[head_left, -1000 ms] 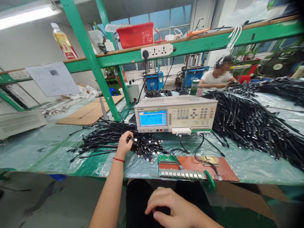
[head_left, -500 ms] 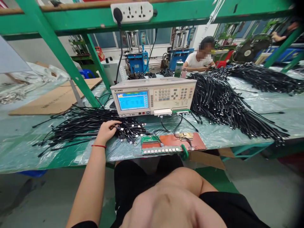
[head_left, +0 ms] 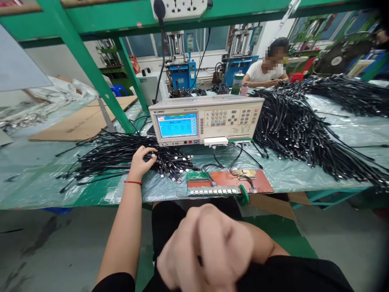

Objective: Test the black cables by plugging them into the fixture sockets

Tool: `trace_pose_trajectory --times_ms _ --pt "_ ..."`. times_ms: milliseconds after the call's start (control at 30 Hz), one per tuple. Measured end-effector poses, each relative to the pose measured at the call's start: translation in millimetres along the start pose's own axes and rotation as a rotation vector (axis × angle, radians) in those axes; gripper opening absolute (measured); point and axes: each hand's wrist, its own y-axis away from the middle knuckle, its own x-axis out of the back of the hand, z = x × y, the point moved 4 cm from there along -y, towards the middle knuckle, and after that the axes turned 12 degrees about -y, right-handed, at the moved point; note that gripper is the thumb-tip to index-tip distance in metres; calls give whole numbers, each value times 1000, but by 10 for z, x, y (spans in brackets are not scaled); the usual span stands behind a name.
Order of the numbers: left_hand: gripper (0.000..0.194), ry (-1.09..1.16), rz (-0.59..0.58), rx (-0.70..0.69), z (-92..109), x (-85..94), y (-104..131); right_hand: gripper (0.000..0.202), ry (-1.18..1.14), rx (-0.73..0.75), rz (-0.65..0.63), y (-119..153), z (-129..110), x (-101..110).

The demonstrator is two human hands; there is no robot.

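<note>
Black cables (head_left: 100, 156) lie heaped on the table (head_left: 39, 178), the plug ends in front of the tester's left side. My left hand (head_left: 145, 160) is at those ends, fingers bent; I cannot tell whether they grip one. The tester (head_left: 206, 121) shows a lit screen. My right hand (head_left: 209, 247), blurred, is curled near the camera, well apart from my left; contents cannot be determined. Wires join the board (head_left: 227, 180) to the tester. A larger heap (head_left: 304, 134) lies rightmost.

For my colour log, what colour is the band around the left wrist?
Red; the wristband shows best in the head view.
</note>
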Motion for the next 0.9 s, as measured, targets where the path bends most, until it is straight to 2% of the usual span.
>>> trace_pose_trajectory --times_ms 100,167,233,300,367,433,600,667,767,900 --pt "19 7 29 31 -17 10 1 49 -312 193 -50 -186 280 -69" --pt "24 -3 39 33 -29 3 4 37 -301 140 -46 -202 585 -119" --pt "29 -7 43 30 -31 -8 13 25 -30 50 -68 -136 871 -146" --pt "35 -4 43 22 -10 -18 31 20 424 21 -63 -30 1055 -100" --pt "36 2 36 6 40 -25 58 19 818 -1 -34 76 1132 10" --pt "34 8 14 -26 118 -27 94 19 1000 -38 29 172 1127 158" --pt "15 1 -96 -143 332 -27 215 22 1020 -120 274 469 1046 466" --pt "17 -18 -168 -215 390 -46 267 21 1011 -183 327 624 1105 513" --pt "26 -49 -254 -311 430 -92 328 21 991 -280 364 847 1282 526" --pt "24 -40 -278 -335 440 -134 358 22 932 -376 357 1027 1517 522"
